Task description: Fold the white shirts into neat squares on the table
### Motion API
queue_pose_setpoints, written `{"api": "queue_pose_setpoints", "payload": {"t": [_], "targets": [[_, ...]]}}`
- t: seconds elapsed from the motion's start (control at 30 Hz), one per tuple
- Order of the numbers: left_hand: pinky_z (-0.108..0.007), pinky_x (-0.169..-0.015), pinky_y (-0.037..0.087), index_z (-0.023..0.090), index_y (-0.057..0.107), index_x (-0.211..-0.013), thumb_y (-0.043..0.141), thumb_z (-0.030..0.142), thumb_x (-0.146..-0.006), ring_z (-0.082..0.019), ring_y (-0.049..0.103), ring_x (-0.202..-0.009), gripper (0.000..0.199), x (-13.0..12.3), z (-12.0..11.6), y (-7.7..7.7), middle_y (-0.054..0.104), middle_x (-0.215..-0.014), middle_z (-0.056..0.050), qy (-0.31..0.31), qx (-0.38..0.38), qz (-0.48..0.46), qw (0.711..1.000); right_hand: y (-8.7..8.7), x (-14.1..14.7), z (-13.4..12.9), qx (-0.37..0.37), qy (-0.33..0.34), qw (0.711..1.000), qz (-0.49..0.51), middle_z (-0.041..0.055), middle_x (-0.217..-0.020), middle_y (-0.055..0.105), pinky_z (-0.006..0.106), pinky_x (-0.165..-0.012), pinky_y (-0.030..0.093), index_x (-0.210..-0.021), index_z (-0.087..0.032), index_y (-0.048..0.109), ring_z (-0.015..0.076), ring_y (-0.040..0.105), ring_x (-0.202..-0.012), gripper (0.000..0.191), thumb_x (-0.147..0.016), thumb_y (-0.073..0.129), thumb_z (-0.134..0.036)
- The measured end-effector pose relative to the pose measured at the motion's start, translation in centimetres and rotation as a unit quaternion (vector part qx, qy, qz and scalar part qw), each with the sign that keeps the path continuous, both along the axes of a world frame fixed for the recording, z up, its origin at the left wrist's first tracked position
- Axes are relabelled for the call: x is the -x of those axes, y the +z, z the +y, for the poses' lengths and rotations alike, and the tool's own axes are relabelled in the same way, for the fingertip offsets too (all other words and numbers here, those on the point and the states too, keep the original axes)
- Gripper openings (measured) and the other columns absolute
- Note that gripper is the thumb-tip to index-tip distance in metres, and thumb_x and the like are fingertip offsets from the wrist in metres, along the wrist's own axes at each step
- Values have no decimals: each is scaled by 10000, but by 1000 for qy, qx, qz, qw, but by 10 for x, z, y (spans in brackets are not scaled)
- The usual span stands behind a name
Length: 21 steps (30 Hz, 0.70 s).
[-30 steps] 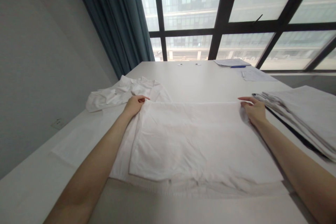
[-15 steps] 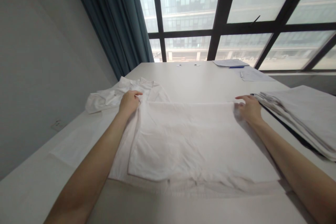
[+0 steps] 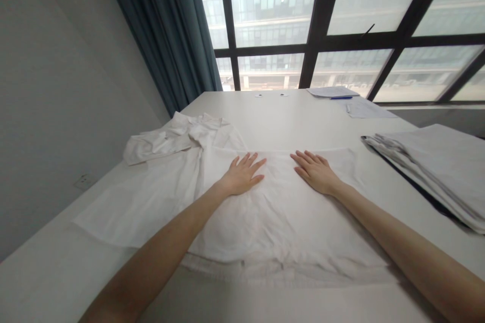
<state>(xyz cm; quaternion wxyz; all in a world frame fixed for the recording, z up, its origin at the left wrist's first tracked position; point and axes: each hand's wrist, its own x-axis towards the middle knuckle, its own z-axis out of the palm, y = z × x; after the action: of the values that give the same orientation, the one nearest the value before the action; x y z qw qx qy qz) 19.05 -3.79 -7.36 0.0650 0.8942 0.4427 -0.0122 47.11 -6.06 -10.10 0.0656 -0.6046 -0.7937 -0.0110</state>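
Note:
A white garment (image 3: pixel 280 222) lies folded on the white table, with wrinkles over its middle and a gathered edge toward me. My left hand (image 3: pixel 243 175) rests palm down on its upper part, fingers spread, holding nothing. To the right, my right hand (image 3: pixel 315 171) also lies flat on the cloth with its fingers extended. A gap of fabric separates the two hands. Another white garment (image 3: pixel 151 202) is spread at the left, its far end crumpled; it touches the folded one.
On the right is a stack of folded white cloth (image 3: pixel 443 161) over something thin and black. Papers (image 3: pixel 329 92) and a blue pen (image 3: pixel 341 97) lie at the table's far right edge (image 3: pixel 407 122). A blue curtain (image 3: pixel 170 25) hangs beside the window.
Both hands have left the garment's upper corners and moved inward onto its upper middle, their fingers now spread flat. The cloth at the left lies more exposed.

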Motion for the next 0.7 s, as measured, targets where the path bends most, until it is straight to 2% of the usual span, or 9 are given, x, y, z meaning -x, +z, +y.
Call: {"api": "queue_pose_setpoints", "payload": {"t": [0.2,0.37,0.53,0.63,0.7], "targets": [[-574,-1148,86,310,200,-1524,289,598,-957,-309,78,-1477,642,15,5,0,123,-1607,-100,15,2,17,1000,4,-21,1,35,-47,998,-9,8,-1584,250,514,-1143,222,-1509,-304,290,255,224,-1448,627,-964,145,-579],[-568,-1139,103,312,238,-1515,269,596,-956,-309,114,-1473,628,49,13,0,165,-1599,-103,63,-6,22,998,1,-63,-2,32,-130,991,-25,30,-1582,255,531,-1138,228,-1504,-276,308,262,247,-1440,621,-964,162,-546],[-505,-1153,122,216,260,-1517,291,542,-954,-312,138,-1469,651,78,21,7,184,-1590,-125,105,-4,45,993,0,-78,-6,29,-175,984,-28,66,-1576,267,567,-1128,223,-1499,-236,321,279,259,-1435,658,-959,139,-564],[-506,-1137,180,179,312,-1498,347,531,-935,-349,205,-1446,665,76,32,16,229,-1571,-161,130,11,67,989,0,-75,-7,19,-173,984,-32,72,-1570,286,569,-1120,236,-1495,-238,328,276,274,-1429,648,-961,142,-553],[-546,-1099,237,176,410,-1445,405,510,-917,-390,297,-1404,625,63,42,24,335,-1522,-194,147,19,82,985,-1,-74,-7,11,-173,984,-34,74,-1563,305,567,-1114,249,-1490,-246,337,274,291,-1422,637,-962,146,-548]]}}
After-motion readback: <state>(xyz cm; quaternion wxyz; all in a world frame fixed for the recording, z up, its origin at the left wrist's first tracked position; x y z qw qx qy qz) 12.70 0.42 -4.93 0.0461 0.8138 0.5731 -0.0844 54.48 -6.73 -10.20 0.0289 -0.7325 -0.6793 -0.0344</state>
